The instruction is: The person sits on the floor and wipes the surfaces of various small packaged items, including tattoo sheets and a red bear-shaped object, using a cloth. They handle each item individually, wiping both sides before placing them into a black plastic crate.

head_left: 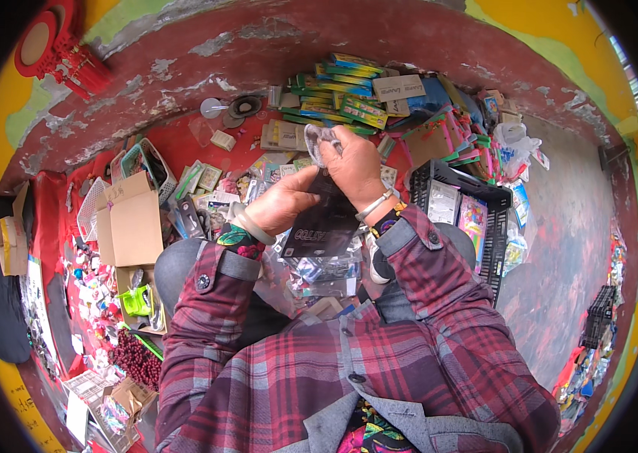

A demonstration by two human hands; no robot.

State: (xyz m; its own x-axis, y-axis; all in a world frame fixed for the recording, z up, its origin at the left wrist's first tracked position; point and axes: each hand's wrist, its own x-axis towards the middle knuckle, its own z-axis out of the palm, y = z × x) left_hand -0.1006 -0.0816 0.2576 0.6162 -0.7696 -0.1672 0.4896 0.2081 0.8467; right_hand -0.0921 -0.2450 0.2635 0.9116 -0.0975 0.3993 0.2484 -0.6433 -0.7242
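Observation:
My left hand is closed on the edge of a flat black packet with pale lettering, held up in front of my lap. My right hand grips a bunched grey cloth at the packet's upper end. Its fingers partly cover the top of the packet, so I cannot tell how far the cloth reaches over it. Beneath the packet lie several clear plastic packets, close to my legs.
A black plastic crate with flat packages stands at my right. Stacked coloured boxes lie against the far wall. To my left are an opened cardboard box, a white basket and a pile of dark red beads.

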